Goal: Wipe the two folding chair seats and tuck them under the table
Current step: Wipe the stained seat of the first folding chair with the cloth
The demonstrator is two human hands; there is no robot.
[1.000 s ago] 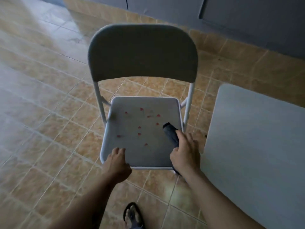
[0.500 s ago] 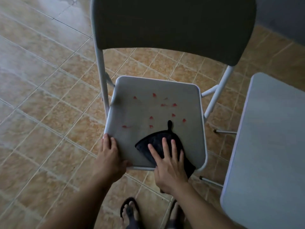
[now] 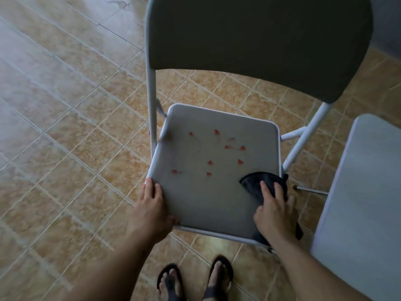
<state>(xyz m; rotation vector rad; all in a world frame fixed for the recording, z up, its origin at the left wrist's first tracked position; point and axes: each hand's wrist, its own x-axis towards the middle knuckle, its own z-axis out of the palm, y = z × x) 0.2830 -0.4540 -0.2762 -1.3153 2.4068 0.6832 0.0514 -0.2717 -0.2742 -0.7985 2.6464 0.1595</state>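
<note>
A white folding chair with a grey seat [image 3: 208, 192] and a dark backrest [image 3: 258, 40] stands in front of me. Several small red spots [image 3: 209, 162] dot the middle of the seat. My left hand [image 3: 149, 205] grips the seat's front left corner, thumb under the edge. My right hand [image 3: 274, 209] presses a dark cloth [image 3: 258, 181] flat on the seat's front right corner; part of the cloth hangs over the front edge. Only one chair is in view.
A grey table top [image 3: 364, 203] fills the right side, close to the chair's right legs [image 3: 303, 140]. Tan floor tiles [image 3: 65, 127] spread to the left and behind. My feet in dark sandals [image 3: 195, 281] stand just in front of the chair.
My right hand has slid the cloth from the seat's front middle to its front right corner. My view has come closer and lower. The left hand stays on the front left corner.
</note>
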